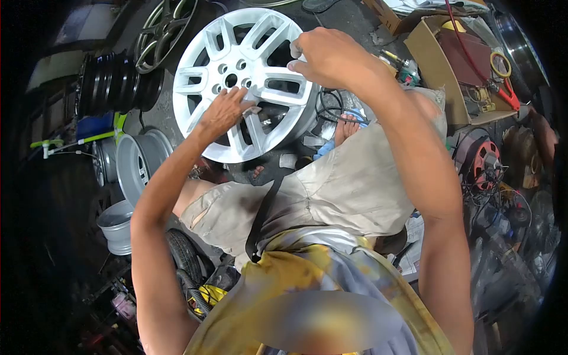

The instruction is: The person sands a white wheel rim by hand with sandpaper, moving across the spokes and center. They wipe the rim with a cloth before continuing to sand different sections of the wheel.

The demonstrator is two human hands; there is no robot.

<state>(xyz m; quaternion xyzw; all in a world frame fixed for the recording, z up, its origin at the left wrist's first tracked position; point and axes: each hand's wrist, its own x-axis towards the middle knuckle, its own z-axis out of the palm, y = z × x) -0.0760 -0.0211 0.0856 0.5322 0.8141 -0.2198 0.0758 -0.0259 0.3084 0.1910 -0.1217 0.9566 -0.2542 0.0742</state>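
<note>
A white-silver alloy wheel rim [274, 129] is in front of me, its spoked face turned up toward me. My left hand [226, 110] lies on the rim just below the centre hub, with a small greyish piece pinched by the thumb and fingers. Against the rim's upper right edge is my right hand [322, 53], its fingers curled round a small whitish piece that is mostly hidden, so its kind cannot be made out.
A cardboard box [435, 77] with red-handled cutters and yellow tape stands at the right. Dark rims [118, 83] and silver rims [129, 165] are at the left. A red reel [486, 158] with tangled cables lies lower right.
</note>
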